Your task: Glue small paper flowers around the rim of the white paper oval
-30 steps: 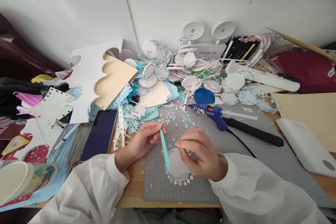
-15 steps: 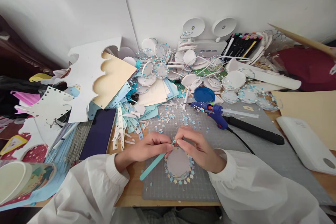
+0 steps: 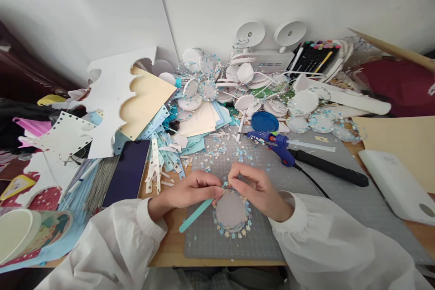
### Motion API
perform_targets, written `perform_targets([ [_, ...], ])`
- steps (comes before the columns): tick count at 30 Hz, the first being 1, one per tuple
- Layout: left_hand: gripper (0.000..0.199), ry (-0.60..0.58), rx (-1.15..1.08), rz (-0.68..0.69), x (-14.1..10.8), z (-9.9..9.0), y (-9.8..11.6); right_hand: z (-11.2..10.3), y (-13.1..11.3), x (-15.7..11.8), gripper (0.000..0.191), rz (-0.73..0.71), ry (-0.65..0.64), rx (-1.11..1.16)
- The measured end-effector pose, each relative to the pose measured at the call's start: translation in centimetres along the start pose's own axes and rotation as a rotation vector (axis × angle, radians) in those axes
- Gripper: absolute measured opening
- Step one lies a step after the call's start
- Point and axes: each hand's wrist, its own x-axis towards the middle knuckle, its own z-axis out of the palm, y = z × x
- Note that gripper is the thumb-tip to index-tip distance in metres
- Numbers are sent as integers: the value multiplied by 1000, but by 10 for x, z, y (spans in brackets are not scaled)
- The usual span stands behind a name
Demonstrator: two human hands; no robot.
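Observation:
A round whitish disc [image 3: 231,210] lies low in front of me, ringed by small pale blue, cream and yellow paper stars [image 3: 243,232]. My left hand [image 3: 195,190] is closed at its upper left edge. From under those fingers a flat turquoise stick with a rounded end [image 3: 195,216] slants down to the left; its other end is hidden. My right hand [image 3: 253,188] is pinched at the disc's top edge, fingertips close to the left ones. A small light blue star [image 3: 224,184] shows between the two hands. What the right fingertips hold is too small to make out.
A grey cutting mat [image 3: 204,249] lies underneath, with loose stars [image 3: 220,152] scattered beyond my hands. A blue glue gun [image 3: 277,145], a blue lid [image 3: 264,121] and a black rod-shaped tool [image 3: 329,167] are to the right. Paper strips [image 3: 156,167] and a dark phone [image 3: 126,174] lie left.
My right fingertips have shifted slightly right, a little away from the small blue star. The turquoise stick has moved slightly left. My left hand and the disc stay nearly still.

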Motion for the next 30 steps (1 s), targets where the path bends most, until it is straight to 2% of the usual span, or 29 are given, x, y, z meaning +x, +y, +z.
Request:
perform_targets([
  [6,37,-3,-8,16,0,0,-1,0,-3,0,16,-23,-12,-47],
  [11,40,1,8,-2,0,0,-1,1,-7,1,20,-26,11,-59],
  [20,41,-8,27,-31,0,0,0,1,-5,1,20,23,30,49],
  [30,41,-3,27,-19,0,0,-2,1,-6,1,21,6,-1,-12],
])
